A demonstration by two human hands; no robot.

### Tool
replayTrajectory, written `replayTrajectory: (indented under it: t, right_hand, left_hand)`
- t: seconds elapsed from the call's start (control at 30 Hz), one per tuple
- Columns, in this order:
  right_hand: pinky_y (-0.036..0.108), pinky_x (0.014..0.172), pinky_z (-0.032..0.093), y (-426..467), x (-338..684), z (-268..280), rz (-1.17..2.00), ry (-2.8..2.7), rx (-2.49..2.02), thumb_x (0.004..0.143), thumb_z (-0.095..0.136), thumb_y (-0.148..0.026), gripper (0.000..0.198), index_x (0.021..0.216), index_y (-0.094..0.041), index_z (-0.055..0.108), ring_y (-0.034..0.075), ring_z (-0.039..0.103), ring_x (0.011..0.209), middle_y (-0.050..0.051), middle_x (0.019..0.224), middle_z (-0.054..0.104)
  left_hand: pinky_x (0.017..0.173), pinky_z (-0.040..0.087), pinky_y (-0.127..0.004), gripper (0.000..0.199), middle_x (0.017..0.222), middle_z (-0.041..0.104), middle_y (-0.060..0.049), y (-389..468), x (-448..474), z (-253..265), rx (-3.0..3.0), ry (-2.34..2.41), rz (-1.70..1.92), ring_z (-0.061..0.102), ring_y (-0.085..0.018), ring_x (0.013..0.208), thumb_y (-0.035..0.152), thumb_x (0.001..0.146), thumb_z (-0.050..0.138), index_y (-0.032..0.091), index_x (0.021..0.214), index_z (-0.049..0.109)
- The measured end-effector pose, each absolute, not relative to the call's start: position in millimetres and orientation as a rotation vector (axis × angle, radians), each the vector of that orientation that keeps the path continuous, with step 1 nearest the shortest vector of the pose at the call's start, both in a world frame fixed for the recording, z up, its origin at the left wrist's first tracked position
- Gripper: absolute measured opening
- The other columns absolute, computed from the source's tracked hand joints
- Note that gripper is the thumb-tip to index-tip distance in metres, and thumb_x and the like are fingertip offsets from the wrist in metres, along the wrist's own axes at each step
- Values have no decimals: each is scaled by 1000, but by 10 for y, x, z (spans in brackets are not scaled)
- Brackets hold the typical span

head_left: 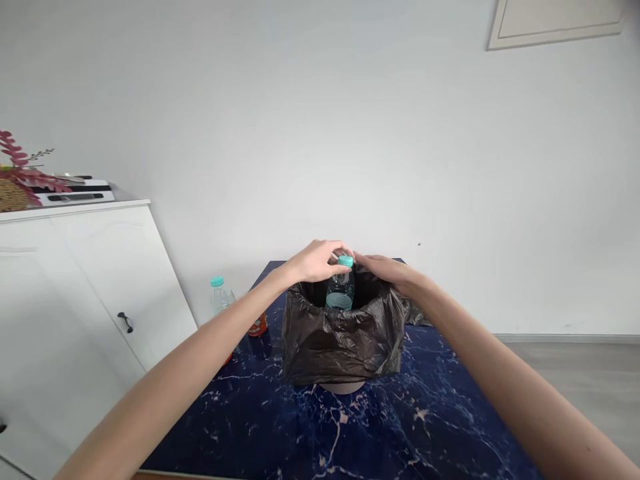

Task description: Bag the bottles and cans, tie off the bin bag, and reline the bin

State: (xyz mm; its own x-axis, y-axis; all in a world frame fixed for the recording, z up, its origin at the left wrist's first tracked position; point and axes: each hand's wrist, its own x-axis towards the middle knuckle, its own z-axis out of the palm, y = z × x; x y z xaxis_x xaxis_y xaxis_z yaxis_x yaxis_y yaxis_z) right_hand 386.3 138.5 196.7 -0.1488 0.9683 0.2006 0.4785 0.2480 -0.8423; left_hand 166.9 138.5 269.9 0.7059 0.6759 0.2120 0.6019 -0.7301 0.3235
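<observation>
A clear plastic bottle [341,287] with a teal cap stands upright in the mouth of a bin lined with a black trash bag [345,343]. My left hand [323,260] is closed around the bottle at its cap. Against the far right rim of the bag rests my right hand [383,267], its fingers stretched out and fairly flat. The bag folds down over the bin's outside, and only a pale strip of the bin's base [343,387] shows below it. The bottle's lower part is hidden inside the bag.
Beyond my left forearm stand another teal-capped bottle [220,293] and an orange-labelled container [258,325], both partly hidden. More black plastic [416,313] lies right of the bin. All rest on a blue marbled tabletop [300,433]. A white cabinet [95,287] is at left.
</observation>
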Motion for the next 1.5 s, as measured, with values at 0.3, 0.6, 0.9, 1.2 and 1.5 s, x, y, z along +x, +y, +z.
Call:
replayTrajectory:
  t: [0.3,0.6,0.9,1.2,1.5]
  right_hand:
    - [47,112,51,1678,3693,2022,661,-1928,-1536,113,47,-44,40,121,-16,74,26,69,124,15,131,75]
    - [48,105,56,1699,3683,1964,465,-2097,-1645,107,65,-44,30,121,-19,72,24,70,117,9,130,72]
    - [50,107,55,1685,3656,1943,327,-2136,-1688,107,65,-44,31,126,-20,71,25,68,121,10,136,69]
    - [49,105,56,1680,3662,1927,259,-2179,-1688,107,64,-44,30,125,-21,71,24,69,118,10,134,70]
    - [49,107,55,1636,3632,1977,242,-2185,-1737,107,64,-45,32,127,-21,71,25,68,120,10,136,69]
  left_hand:
    - [86,56,-32,41,121,80,-13,1604,1831,2473,2717,1156,212,77,-27,105,32,88,78,16,124,69]
    - [88,56,-32,50,125,80,-10,1480,1687,2524,2822,1185,230,77,-25,108,45,93,72,20,136,64]
    - [114,47,-47,62,145,69,-18,1647,325,3035,2750,1855,377,63,-36,136,55,95,48,13,137,65]
    - [96,56,-41,89,136,73,-28,1685,-788,2518,2394,2085,-98,73,-41,121,78,75,59,11,134,64]
    - [88,57,-41,56,116,81,-16,1403,-684,2718,2452,2218,187,76,-39,109,62,94,49,21,130,65]
